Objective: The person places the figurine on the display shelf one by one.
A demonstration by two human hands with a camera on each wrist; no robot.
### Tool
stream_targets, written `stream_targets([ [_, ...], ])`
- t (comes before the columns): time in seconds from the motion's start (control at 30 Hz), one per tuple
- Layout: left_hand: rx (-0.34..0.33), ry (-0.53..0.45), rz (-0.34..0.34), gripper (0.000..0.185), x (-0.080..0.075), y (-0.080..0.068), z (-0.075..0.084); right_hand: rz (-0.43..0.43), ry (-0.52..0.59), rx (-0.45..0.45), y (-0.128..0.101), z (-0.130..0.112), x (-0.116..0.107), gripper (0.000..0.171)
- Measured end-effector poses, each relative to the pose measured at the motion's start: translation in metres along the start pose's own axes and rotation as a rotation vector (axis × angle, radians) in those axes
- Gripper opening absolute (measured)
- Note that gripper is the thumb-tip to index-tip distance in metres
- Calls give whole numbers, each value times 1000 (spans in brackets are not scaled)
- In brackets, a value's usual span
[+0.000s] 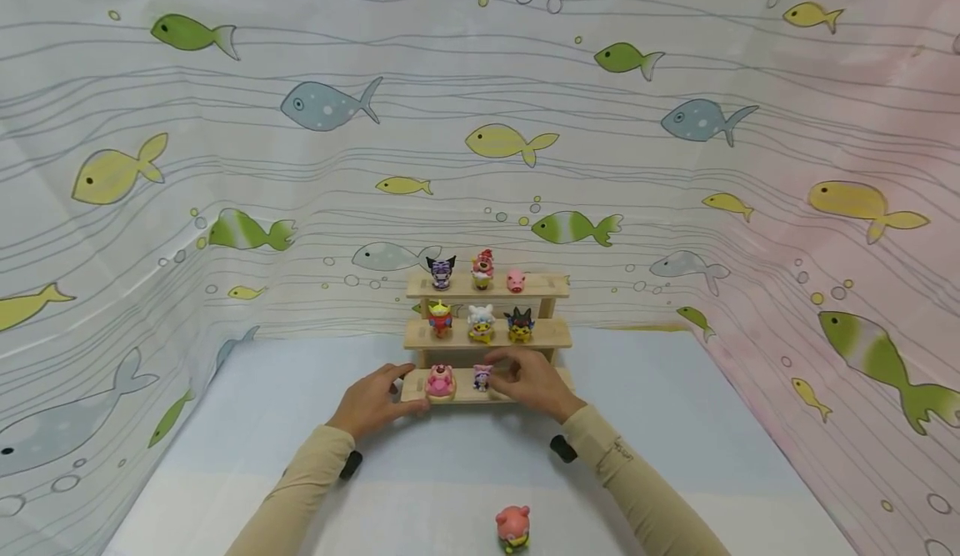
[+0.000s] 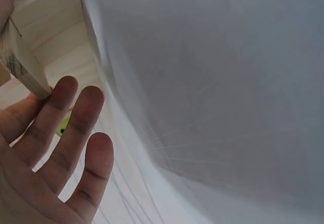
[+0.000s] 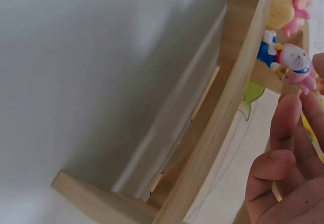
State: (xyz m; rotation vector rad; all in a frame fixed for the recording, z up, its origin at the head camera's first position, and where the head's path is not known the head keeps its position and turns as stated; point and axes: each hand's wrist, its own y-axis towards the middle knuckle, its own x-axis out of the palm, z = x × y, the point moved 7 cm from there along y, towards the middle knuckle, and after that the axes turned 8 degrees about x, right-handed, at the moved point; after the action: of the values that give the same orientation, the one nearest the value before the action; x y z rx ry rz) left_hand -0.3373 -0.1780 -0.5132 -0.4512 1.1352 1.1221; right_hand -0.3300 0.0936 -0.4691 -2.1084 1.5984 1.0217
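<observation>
Item: three-tier pale wooden display shelf (image 1: pixel 487 335) standing on a light blue table (image 1: pixel 675 423) against a fish-print curtain (image 1: pixel 225 164). Top and middle tiers each carry three small figurines. Bottom tier carries a round pink figurine (image 1: pixel 440 382) at left and, beside it, a small pink-and-purple figurine (image 1: pixel 482 377). Right hand (image 1: pixel 534 383): fingertips pinching the small pink-and-purple figurine, which looks set on the bottom board, though the wrist view is too oblique to confirm full contact. Left hand (image 1: pixel 372 402): fingers straight and relaxed, thumb resting at the left end of the bottom board, apparently steadying it. Step in hand, by judgement: placing a figure on the lowest tier. One pink-headed figurine (image 1: pixel 513 528) stands loose on the near table edge, well apart from the shelf; the next move would call for releasing cleanly without tipping neighbours.
</observation>
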Motion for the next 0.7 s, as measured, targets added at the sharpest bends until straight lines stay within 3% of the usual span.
stream_targets([
  [0.2, 3, -1, -5, 88, -1, -1, 2, 14, 7, -6, -9, -2, -7, 33],
  [0.4, 8, 4, -4, 88, -1, -1, 2, -8, 86, 3, -23, -4, -13, 32],
  [0.7, 5, -3, -5, 89, 1, -2, 0, -43, 113, -86, -50, -19, -24, 31],
])
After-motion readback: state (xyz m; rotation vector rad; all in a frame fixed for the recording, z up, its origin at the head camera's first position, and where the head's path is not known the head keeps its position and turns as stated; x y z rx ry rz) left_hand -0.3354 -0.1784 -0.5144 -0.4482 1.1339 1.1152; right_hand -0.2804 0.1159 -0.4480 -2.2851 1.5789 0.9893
